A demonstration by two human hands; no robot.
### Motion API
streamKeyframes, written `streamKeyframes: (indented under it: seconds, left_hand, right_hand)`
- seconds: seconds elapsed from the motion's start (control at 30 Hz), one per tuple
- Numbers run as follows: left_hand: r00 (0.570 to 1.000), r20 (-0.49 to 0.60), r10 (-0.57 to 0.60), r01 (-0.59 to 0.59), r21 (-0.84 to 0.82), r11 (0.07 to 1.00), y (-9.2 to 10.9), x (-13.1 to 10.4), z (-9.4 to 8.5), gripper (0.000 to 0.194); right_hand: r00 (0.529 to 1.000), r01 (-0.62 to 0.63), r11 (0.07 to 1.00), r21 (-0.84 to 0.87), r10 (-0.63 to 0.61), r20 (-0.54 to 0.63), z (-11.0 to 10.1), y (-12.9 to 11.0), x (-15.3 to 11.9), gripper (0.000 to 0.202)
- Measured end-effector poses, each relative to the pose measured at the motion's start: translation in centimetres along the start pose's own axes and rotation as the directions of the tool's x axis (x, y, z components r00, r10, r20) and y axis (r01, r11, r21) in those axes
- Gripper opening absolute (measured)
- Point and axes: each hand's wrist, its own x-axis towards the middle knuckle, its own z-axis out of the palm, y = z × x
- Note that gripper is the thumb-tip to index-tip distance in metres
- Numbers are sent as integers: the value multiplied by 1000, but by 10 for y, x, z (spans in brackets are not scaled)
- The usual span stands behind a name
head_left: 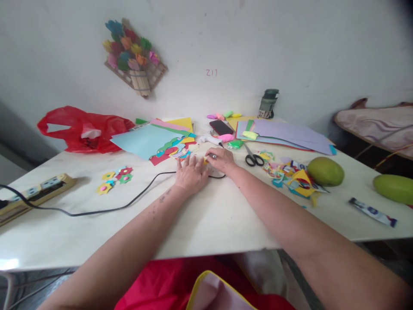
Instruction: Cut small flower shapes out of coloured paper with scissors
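Note:
My left hand (192,173) lies palm down on the table with its fingers spread, at the near edge of the loose paper pieces. Just right of it, my right hand (222,160) is closed around a dark pen (211,156). Between the two hands a small yellow paper piece (205,160) shows, mostly covered by fingers. Behind them lies a white glue gun (210,140), and a black cable (151,185) runs left past my left hand. Coloured paper cutouts (174,150) are heaped beyond my left fingertips. Finished-looking paper flowers (116,180) rest to the left.
Black-handled scissors (254,159), paper scraps (290,176), green fruit (325,171) and a tube (373,212) lie right. Paper sheets (287,134), a phone (221,127) and a bottle (268,103) stand or lie behind. A red bag (84,133) and power strip (38,193) are left.

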Motion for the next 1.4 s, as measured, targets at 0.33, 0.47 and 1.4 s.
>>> streamKeyframes:
  seconds: [0.33, 0.47, 1.4]
  left_hand:
    - [999, 26, -35, 35, -17, 999, -9, 4, -3, 60]
    - [985, 142, -96, 103, -40, 994, -16, 10, -5, 63]
    - [997, 24, 67, -69, 143, 987, 7, -9, -19, 49]
  right_hand:
    - [1000, -14, 1000, 12, 14, 6, -1, -2, 0, 19]
    - [1000, -13, 1000, 13, 13, 3, -2, -2, -1, 19]
    - [1000, 16, 999, -46, -16, -4, -3, -5, -4, 23]
